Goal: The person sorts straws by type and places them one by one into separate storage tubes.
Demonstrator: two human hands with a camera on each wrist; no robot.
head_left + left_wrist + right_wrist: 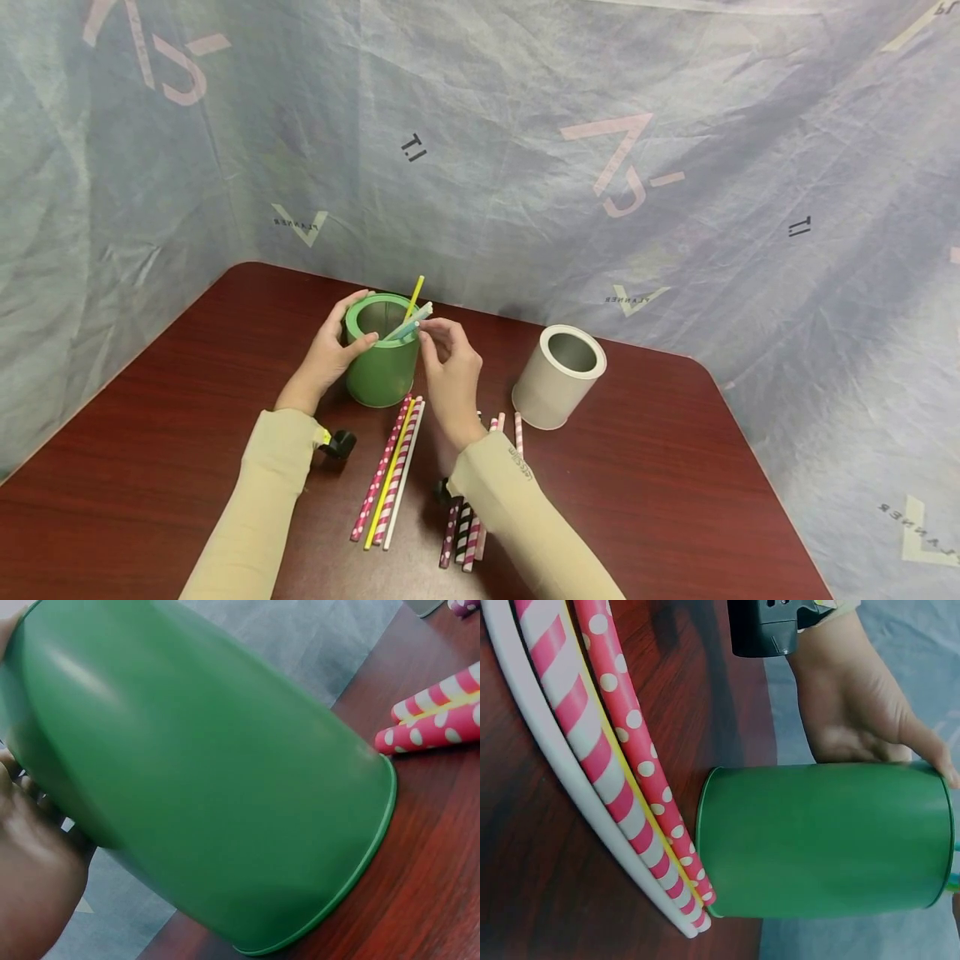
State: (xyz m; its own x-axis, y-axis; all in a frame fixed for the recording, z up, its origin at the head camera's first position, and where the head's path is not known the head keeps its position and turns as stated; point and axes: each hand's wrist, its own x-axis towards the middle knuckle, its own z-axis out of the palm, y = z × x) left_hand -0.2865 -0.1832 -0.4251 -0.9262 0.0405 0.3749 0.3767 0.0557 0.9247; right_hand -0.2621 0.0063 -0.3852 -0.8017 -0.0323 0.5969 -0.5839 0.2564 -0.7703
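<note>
My left hand (324, 357) grips the green can (381, 375) from its left side, thumb over the front of the rim and fingers behind. The can stands on the table. A yellow straw (415, 297) and a pale straw (420, 313) stick out of its opening, leaning right. At the right of the rim, my right hand (453, 375) pinches the end of a light blue straw (408, 329) between thumb and fingertips. The right wrist view shows the left hand (862, 705) around the can, while my right fingers are mostly out of that view.
Pink dotted (380, 483), yellow, pink-striped and white (403, 479) straws lie side by side in front of the can. More patterned straws (462, 533) lie partly under my right forearm. A white can (558, 375) stands to the right. A fabric backdrop hangs behind the table.
</note>
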